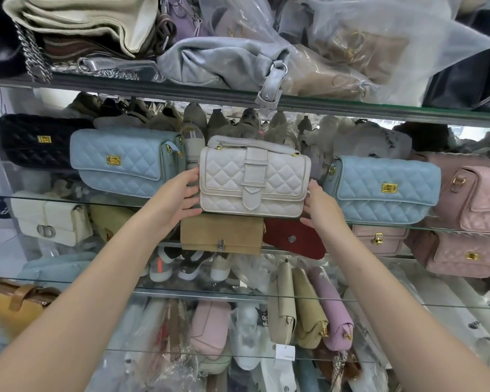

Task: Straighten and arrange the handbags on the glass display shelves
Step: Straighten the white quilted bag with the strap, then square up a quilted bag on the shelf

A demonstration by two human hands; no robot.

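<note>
A cream quilted handbag [252, 179] with a strap buckle stands upright at the middle of a glass shelf [450, 226]. My left hand [183, 198] grips its left side and my right hand [321, 206] grips its right side. A light blue quilted bag [128, 162] stands to its left, and a matching blue one [382, 188] to its right. Pink quilted bags [475, 199] sit at the far right, and a black quilted bag [37, 142] at the far left.
Above, a shelf holds a grey bag [224, 58] with a dangling strap and bags in plastic wrap. Below the cream bag lie a tan bag [221, 236] and a red bag [294, 239]. Lower shelves hold shoes and upright beige and pink purses [309, 306].
</note>
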